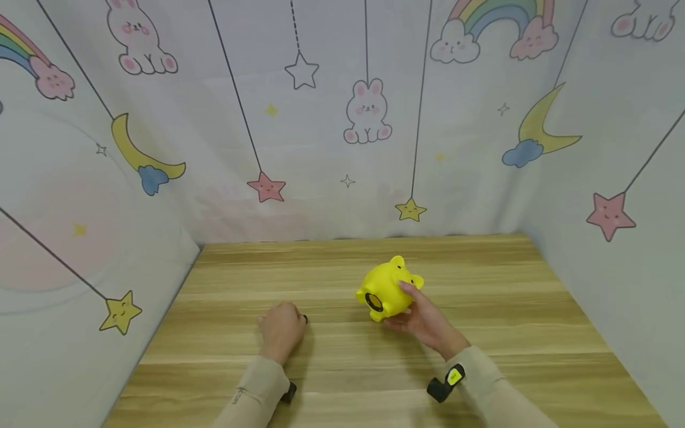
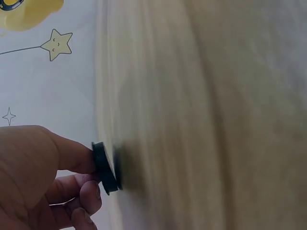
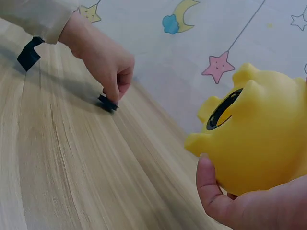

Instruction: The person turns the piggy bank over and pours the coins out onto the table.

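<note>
A yellow piggy-bank toy (image 1: 389, 289) lies tipped on the wooden table (image 1: 481, 333), its black-ringed round hole (image 1: 374, 302) turned toward me. My right hand (image 1: 416, 317) cups it from the near right side, thumb and fingers curled round its body (image 3: 261, 139). To the left, my left hand (image 1: 282, 328) pinches a small black round plug (image 2: 104, 167) between thumb and fingers and holds it against the tabletop. The same black plug (image 3: 107, 102) shows under the fingertips in the right wrist view.
Cloth walls printed with stars, moons, rabbits and rainbows (image 1: 342, 119) close in the table at the back and on both sides. A black wrist camera (image 1: 444, 383) sits on the right sleeve. Bare wood (image 1: 514, 279) lies right of the toy.
</note>
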Demonstrator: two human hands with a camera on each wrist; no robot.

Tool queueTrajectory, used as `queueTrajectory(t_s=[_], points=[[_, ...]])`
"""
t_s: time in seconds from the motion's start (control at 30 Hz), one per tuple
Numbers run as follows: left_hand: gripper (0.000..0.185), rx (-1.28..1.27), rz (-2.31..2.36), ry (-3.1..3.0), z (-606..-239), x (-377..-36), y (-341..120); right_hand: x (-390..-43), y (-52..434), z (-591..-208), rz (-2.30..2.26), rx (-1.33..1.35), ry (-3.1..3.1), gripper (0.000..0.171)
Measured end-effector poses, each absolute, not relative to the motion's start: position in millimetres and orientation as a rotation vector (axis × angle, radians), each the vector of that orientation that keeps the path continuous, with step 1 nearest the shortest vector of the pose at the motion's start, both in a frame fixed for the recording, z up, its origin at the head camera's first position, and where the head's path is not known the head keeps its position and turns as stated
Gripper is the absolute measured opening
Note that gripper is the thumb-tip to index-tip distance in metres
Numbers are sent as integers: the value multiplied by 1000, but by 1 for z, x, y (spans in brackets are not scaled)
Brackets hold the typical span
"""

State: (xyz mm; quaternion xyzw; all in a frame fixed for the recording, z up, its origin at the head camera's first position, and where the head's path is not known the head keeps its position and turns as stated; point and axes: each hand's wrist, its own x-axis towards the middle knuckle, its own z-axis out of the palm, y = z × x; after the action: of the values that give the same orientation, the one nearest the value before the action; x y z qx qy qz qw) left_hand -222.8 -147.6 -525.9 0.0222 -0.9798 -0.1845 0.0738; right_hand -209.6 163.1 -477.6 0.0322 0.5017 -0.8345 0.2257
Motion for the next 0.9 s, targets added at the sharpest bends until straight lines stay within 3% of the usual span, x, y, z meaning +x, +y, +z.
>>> queueTrajectory(t_s=[0.17,0.37,0.6,0.7,0.9], points=[[41,54,-575,-2949,-531,-220,-147,-212,171,-477,-2204,79,1528,73],[13,60,-615,-2953,-527,-220,-142,-216,184,-470,-2035,63,1712,72],[16,-189,-891,-2844,-498,-222,-108,-223,190,-457,-1850,30,1887,74],[26,-364,-1211,-2802,-492,-220,-91,-224,188,-457,-1806,6,1919,75],[76,-553,-1884,-2834,-479,-225,-67,-220,184,-460,-1792,-155,2042,73]])
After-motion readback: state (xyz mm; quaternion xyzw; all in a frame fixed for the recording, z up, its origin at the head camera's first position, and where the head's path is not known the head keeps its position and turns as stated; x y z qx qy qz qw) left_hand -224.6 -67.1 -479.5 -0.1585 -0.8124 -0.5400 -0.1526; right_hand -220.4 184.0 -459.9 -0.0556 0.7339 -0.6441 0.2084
